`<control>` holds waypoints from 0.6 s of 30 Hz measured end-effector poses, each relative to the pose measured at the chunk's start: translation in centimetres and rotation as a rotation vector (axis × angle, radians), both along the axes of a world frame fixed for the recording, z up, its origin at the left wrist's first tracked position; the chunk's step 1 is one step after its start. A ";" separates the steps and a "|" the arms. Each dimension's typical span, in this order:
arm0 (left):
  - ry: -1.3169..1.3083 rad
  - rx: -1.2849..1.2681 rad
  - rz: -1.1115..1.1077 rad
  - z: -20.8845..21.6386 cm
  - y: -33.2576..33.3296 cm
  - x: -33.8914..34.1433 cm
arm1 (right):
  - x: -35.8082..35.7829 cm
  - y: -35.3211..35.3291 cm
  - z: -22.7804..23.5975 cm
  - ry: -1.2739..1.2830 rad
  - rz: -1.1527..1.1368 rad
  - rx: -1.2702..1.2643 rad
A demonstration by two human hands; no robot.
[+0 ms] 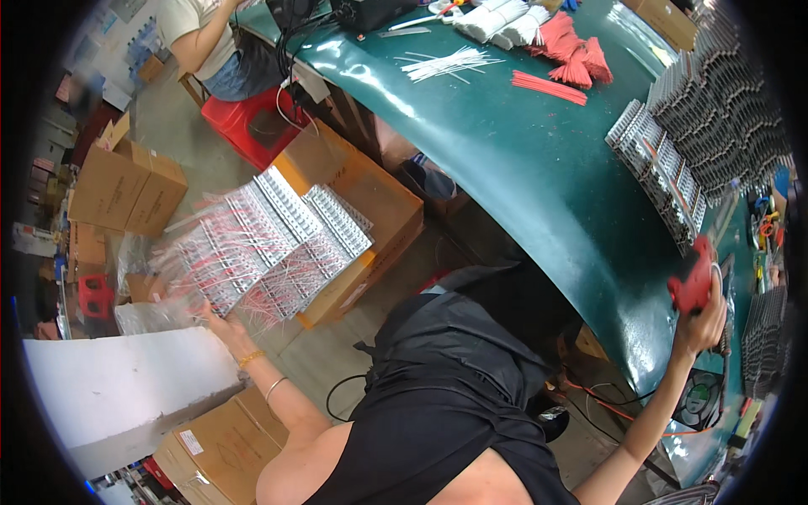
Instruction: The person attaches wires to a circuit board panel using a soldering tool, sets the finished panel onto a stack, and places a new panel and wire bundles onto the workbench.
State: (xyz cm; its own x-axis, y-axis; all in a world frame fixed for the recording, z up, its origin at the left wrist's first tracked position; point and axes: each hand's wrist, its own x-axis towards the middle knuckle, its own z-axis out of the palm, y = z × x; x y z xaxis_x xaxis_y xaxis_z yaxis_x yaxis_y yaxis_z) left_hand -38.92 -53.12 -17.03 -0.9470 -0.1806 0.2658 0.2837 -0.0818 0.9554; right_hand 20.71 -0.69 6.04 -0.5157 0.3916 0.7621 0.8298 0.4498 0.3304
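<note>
At the left, my left hand [222, 326] reaches to the near edge of a stack of silvery slotted strips [286, 202]. Many thin red and white wires [202, 261] hang from the strips there. Its fingers are smeared and partly hidden among wire ends, so their grip does not show. Raised over the table's right side, my right hand [705, 324] is closed around a red pistol-shaped tool [693, 276]. The tool's exact kind cannot be made out. Just beyond it, a group of similar strips [656, 164] lies on the green table [539, 177].
Cardboard boxes [391, 210] support the wired stack. Bundles of white [492, 21] and red wires [572, 50] lie at the table's far side. Tall piles of strips [724, 93] stand right. A small black fan [700, 400] is near the right edge. A person sits on a red stool [244, 126].
</note>
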 end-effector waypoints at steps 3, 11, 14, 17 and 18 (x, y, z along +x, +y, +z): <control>-0.354 0.481 -0.029 -4.3 1.1 2.5 | 1.5 -3.7 -1.0 -0.014 0.010 0.070; -0.535 0.353 -0.162 -8.2 6.0 6.3 | 2.3 -11.9 -3.5 -0.081 0.052 -0.072; -0.583 -0.184 -0.079 -8.6 3.6 4.6 | 1.9 -12.5 -4.9 -0.022 0.003 -0.164; -0.465 -1.108 0.184 -7.5 -3.0 -0.3 | 3.2 -11.2 -5.4 0.057 -0.051 -0.158; -0.435 -1.145 0.414 -6.9 -1.7 -0.5 | 3.0 -11.0 -5.5 0.089 -0.072 -0.162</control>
